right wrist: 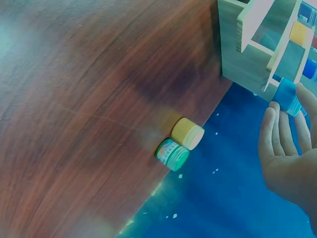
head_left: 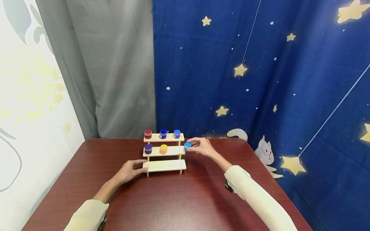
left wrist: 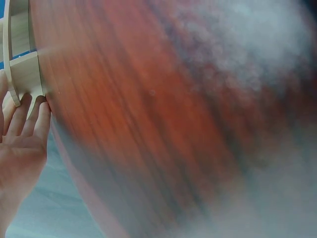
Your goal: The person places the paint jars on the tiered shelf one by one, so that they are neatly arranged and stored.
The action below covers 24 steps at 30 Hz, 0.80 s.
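Note:
A three-tier wooden stand (head_left: 164, 166) sits toward the table's back edge. My left hand (head_left: 129, 171) grips the left end of its lowest step, thumb at the front; in the left wrist view its fingers (left wrist: 30, 116) reach the stand's side. My right hand (head_left: 203, 147) pinches a light blue paint jar (head_left: 187, 146) at the right end of the middle step. That step also bears a purple jar (head_left: 148, 149) and a yellow-orange jar (head_left: 163, 149). Along the top step stand a red jar (head_left: 148, 134), a dark blue jar (head_left: 163, 134) and a blue jar (head_left: 177, 134).
In the right wrist view, a yellow jar (right wrist: 187, 133) and a green jar (right wrist: 172, 154) stand side by side near the edge of the brown table (right wrist: 99, 109). A grey curtain (head_left: 124, 80) and a blue star-patterned curtain (head_left: 196, 70) hang behind the table.

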Each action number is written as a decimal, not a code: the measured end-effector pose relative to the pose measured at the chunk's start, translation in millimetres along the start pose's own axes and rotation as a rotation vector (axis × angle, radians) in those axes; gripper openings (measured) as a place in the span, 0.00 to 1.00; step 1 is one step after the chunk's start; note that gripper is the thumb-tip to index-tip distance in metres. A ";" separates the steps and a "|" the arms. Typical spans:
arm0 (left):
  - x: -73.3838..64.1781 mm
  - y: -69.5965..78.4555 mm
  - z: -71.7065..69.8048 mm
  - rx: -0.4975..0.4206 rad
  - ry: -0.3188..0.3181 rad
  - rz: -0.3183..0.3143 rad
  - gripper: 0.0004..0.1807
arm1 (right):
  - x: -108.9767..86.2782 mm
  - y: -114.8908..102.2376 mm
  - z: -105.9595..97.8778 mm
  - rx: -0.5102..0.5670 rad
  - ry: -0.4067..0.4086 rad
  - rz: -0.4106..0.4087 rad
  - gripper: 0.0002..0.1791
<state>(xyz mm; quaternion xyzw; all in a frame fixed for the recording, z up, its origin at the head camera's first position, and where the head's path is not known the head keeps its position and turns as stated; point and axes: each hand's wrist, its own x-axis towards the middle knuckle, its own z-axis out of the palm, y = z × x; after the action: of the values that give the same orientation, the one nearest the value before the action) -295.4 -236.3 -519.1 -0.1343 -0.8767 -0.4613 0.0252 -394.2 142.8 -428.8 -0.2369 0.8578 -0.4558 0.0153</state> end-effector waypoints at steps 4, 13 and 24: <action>-0.3 0.3 -0.2 -0.010 -0.001 -0.002 0.26 | 4.6 -6.1 5.7 -0.017 -0.003 -0.027 0.23; 0.0 -0.8 -0.1 -0.011 -0.001 -0.012 0.26 | 11.8 -13.1 20.6 -0.044 -0.016 -0.021 0.22; -0.5 0.2 0.5 0.002 0.003 0.004 0.26 | 16.0 -17.2 32.5 -0.034 -0.035 -0.051 0.22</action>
<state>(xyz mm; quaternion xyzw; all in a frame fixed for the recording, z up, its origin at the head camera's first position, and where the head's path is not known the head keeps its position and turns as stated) -294.8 -235.9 -519.4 -0.1352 -0.8768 -0.4607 0.0277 -393.8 102.8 -431.1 -0.2669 0.8588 -0.4371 0.0146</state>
